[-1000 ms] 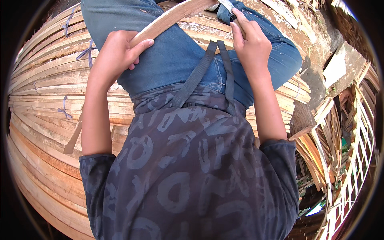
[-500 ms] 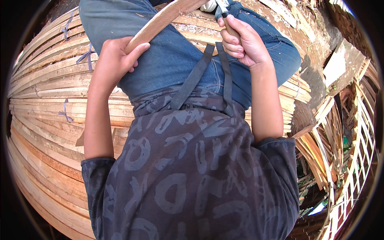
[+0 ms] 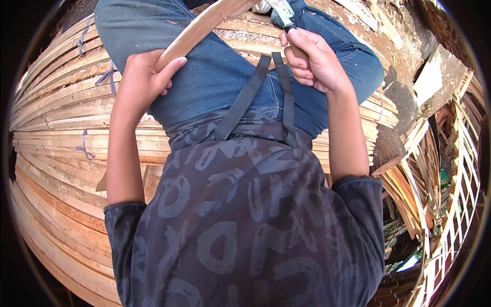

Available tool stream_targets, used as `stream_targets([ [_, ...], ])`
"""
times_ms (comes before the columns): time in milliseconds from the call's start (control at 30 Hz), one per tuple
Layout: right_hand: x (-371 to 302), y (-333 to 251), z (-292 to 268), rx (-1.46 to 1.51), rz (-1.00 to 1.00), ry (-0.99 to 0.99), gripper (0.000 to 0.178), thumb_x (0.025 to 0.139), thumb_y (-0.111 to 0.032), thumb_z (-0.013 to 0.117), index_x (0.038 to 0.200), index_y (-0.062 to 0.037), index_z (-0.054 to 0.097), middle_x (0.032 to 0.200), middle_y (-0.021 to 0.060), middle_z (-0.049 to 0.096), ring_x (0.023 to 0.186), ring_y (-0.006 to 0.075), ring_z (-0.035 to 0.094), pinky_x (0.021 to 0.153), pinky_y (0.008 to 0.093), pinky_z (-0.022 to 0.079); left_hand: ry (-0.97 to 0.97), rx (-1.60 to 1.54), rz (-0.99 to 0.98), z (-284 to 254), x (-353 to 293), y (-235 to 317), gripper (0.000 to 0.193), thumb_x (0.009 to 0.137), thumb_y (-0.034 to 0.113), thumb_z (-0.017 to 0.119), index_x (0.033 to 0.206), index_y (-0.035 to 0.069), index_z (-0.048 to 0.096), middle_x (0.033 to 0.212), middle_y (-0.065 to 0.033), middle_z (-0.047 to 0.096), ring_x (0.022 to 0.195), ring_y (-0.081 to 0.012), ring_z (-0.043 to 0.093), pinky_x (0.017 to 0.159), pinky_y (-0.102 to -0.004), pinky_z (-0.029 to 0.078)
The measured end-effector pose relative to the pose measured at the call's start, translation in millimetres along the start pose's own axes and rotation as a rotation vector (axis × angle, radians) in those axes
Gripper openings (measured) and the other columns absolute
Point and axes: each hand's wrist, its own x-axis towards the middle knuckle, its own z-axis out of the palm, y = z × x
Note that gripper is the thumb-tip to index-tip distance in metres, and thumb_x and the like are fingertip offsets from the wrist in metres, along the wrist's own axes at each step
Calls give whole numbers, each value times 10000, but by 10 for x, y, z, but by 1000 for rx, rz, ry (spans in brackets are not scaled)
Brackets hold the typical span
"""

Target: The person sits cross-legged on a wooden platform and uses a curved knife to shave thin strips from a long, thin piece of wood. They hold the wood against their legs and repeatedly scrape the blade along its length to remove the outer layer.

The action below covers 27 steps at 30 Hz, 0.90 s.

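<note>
My left hand (image 3: 148,77) is closed round the near end of a flat wooden slat (image 3: 197,38), its thumb lying along the edge. The slat slants up to the right over my thigh and runs out of view at the top. In my right hand (image 3: 314,61) is the brown handle of a knife (image 3: 281,13), gripped with curled fingers. Its pale, speckled blade points up and left toward the slat, close to the slat's far part. The blade's tip is out of view, so I cannot tell whether it touches the wood.
Bundles of long wooden slats (image 3: 66,163), some tied with blue strips (image 3: 107,77), lie to my left and beneath me. Two dark straps (image 3: 245,97) hang over my jeans. To the right are a stone slab (image 3: 447,82), a cut log (image 3: 386,148) and heaped thin wood strips (image 3: 409,204).
My right hand has shifted slightly right and down with the knife, showing more of the blade. My left hand and the slat have moved a little left.
</note>
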Motion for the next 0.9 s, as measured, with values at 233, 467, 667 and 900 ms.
stream_targets([
  [233, 164, -12, -312, 498, -269, 230, 307, 1015, -391, 434, 917, -101, 460, 536, -60, 328, 361, 22, 281, 307, 174, 245, -32, 40, 29, -36, 29, -80, 335, 873, 278, 692, 871, -58, 699, 514, -38, 555, 453, -76, 525, 438, -243, 436],
  [467, -77, -102, -506, 531, -212, -169, 326, 1028, -397, 380, 914, -97, 437, 536, -52, 335, 350, 28, 279, 288, 175, 249, -3, -15, -16, 1, -15, 8, 256, 875, 210, 690, 845, -45, 693, 536, 2, 514, 483, -54, 469, 449, -230, 389],
  [667, 63, 205, -25, 339, 32, -191, 343, 1004, -396, 453, 830, -100, 464, 535, -49, 372, 355, 27, 319, 299, 176, 268, 27, 17, 3, 28, -6, 3, 257, 873, 206, 695, 905, -49, 702, 537, 4, 517, 487, -49, 474, 454, -227, 392],
  [900, 177, 323, -84, -259, -245, 307, 373, 864, -390, 686, 764, -36, 625, 615, 24, 576, 519, 101, 558, 467, 263, 440, 220, 287, 212, 100, -83, -200, 314, 866, 258, 703, 719, -8, 625, 489, -126, 508, 396, -223, 500, 433, -341, 388],
])
